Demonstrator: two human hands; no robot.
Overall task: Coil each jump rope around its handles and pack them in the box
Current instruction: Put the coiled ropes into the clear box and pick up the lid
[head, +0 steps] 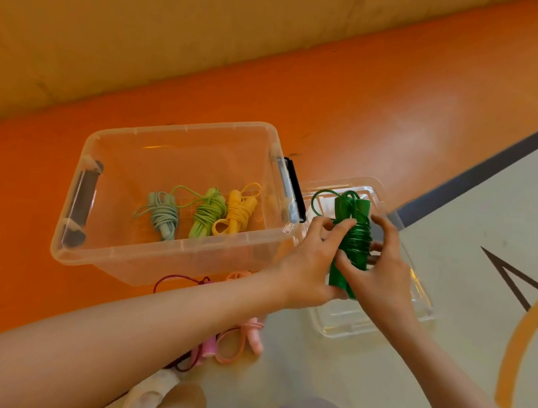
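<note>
A dark green jump rope (353, 239) is coiled round its two handles, with a loose loop sticking out at the top. My left hand (309, 264) grips the handles from the left and my right hand (377, 266) pinches them from the right, to the right of the box. The clear plastic box (164, 258) stands on the floor with three coiled ropes inside: a pale teal one (162, 213), a light green one (208, 211) and a yellow one (239, 212).
The clear lid (378, 321) lies on the floor under my hands. Pink and dark red ropes (236, 340) lie loose in front of the box, partly hidden by my left forearm. My knee and a socked foot (163, 402) are at the bottom.
</note>
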